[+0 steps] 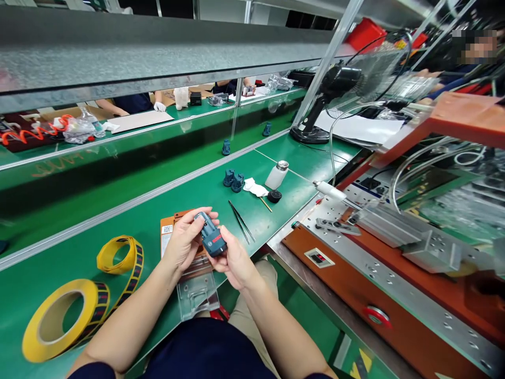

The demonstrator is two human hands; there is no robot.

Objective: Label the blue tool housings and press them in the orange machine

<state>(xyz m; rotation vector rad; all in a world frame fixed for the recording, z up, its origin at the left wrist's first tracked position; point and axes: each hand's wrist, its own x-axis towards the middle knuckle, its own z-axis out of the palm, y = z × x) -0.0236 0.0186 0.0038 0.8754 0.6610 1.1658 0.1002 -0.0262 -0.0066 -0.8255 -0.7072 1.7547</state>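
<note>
Between my two hands is a dark blue battery pack (213, 239) with a red brand label on its side. My left hand (185, 237) grips its upper end, thumb on top. My right hand (235, 257) closes round its lower end. Beneath them, partly hidden, lies a brown fixture with a clear plastic plate (197, 293) at the bench's front edge. Black tweezers (242, 221) rest on the green bench just right of the hands. Two rolls of yellow label tape, a large one (37, 334) and a smaller one (103, 253), lie to the left.
Several dark blue housings (237, 182) stand farther back, near a white cloth (255, 187), a bottle (276, 176) and a round black cap (274, 196). A machine with a brown panel (339, 284) fills the right side. A black fan (315, 105) stands behind. Other people work beyond.
</note>
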